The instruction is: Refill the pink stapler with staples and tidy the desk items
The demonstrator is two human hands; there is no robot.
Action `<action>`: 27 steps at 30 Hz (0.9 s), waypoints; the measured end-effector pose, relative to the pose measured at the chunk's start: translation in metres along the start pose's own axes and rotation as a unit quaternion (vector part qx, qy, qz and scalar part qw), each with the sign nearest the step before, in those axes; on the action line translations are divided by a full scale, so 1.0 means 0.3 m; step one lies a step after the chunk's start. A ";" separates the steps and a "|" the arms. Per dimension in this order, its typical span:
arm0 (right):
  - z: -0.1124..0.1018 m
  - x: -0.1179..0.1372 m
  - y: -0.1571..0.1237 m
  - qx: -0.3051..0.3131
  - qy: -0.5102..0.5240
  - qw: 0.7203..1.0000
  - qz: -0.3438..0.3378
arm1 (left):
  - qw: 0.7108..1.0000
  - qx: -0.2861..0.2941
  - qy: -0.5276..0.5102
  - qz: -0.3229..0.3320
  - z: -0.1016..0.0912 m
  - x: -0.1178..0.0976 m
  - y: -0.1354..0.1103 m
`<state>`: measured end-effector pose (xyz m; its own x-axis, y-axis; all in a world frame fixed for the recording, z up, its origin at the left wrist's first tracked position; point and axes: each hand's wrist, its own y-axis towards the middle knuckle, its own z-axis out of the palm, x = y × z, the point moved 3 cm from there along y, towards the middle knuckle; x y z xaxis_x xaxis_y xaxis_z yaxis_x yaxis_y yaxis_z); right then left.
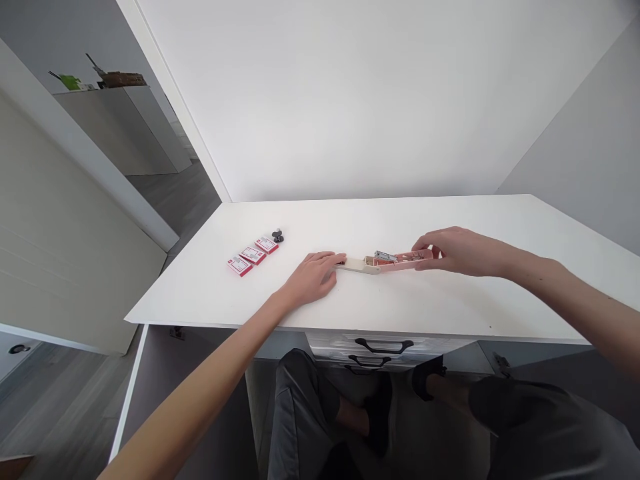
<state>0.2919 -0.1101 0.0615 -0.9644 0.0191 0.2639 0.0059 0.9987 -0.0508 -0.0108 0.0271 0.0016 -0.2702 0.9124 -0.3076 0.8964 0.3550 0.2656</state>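
A stapler [371, 269] lies swung wide open on the white table, its cream part to the left and its pink part to the right. Metal parts show near the hinge. My left hand [313, 279] has its fingers closed over the cream end. My right hand [447, 250] pinches the far pink end between thumb and fingers.
Three small red-and-white boxes [253, 255] lie in a slanted row on the table's left side. Beside them sits a small dark object [278, 235], perhaps a staple remover. Drawers with black handles [384, 346] are under the front edge [435, 331], and a white wall [360, 100] rises behind.
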 end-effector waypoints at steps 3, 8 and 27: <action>-0.040 0.070 -0.014 -0.043 0.051 0.998 0.019 | 1.000 0.000 -0.005 -0.013 -0.004 -0.003 0.001; -0.061 0.194 0.015 -0.110 0.126 0.986 0.007 | 1.000 0.004 -0.012 -0.027 -0.007 -0.006 0.003; 0.035 0.354 0.179 -0.138 0.153 0.977 -0.043 | 0.999 0.011 -0.017 -0.029 -0.005 -0.004 0.005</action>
<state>0.1871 -0.0550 0.0767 -0.8398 -0.0951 0.5344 0.0398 0.9711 0.2353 -0.0095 0.0267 0.0038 -0.3105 0.8824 -0.3534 0.8868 0.4028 0.2266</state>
